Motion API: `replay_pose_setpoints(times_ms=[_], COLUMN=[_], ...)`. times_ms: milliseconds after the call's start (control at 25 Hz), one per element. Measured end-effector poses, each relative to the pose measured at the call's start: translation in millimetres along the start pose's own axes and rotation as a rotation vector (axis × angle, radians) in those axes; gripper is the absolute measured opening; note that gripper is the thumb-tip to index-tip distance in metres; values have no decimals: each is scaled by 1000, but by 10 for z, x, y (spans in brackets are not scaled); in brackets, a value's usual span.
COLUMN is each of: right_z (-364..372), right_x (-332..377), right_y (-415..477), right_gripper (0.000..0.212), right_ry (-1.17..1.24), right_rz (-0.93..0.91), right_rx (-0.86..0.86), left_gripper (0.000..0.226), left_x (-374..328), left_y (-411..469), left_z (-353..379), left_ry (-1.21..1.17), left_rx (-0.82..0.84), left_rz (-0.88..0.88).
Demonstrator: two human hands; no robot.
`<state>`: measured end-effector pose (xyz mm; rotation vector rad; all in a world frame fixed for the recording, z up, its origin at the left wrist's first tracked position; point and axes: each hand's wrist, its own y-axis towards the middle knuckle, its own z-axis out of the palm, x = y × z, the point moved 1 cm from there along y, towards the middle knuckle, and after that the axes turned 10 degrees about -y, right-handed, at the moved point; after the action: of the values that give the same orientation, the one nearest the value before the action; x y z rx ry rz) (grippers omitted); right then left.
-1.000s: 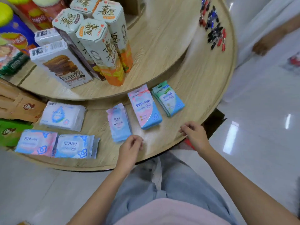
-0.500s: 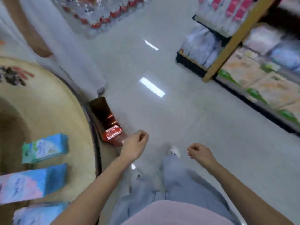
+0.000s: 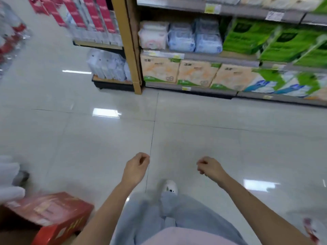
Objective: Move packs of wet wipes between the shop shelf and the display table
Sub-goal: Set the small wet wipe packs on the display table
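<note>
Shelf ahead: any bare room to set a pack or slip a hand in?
Crowded: wipes packs and green packs sit packed together. Hand room only in the dark gap above them; bare floor before the shelf.

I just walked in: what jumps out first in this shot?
Two empty hands, left hand and right hand, hang loosely curled over the shiny floor, low in the middle. Bright green packs fill the shelf at upper right, beside pale blue packs. A red box sits at lower left.
</note>
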<state>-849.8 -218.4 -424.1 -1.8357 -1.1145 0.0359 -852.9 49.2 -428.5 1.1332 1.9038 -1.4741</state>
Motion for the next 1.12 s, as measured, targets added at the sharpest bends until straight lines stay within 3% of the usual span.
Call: replay_pose_setpoints(times_ms=[280,480,800,1000,1120], right_z=[-1200,-1954,-3118,-3774,-4377], right_x=[782,887,623,698,999], right_y=[906,1634,2359,2998,3319], right_gripper=[12,11,14,14,13], right_ry=[214,260,477,514,502], right_rz=[-141,-53,182,147,7], right_rx=[-137,-168,-292,-303,-332], left_gripper=[16,14,12,12,12], left_x=[-229,-1129,-3595,-4450,-4844], left_y=[717,1873,3503,4066,4246], left_z=[141,416,1430,1955,2186], left_ry=[16,41,138,68,-15], left_rx=[-50,10,287,299,258], left_rz=[-180,-172,175,285,314])
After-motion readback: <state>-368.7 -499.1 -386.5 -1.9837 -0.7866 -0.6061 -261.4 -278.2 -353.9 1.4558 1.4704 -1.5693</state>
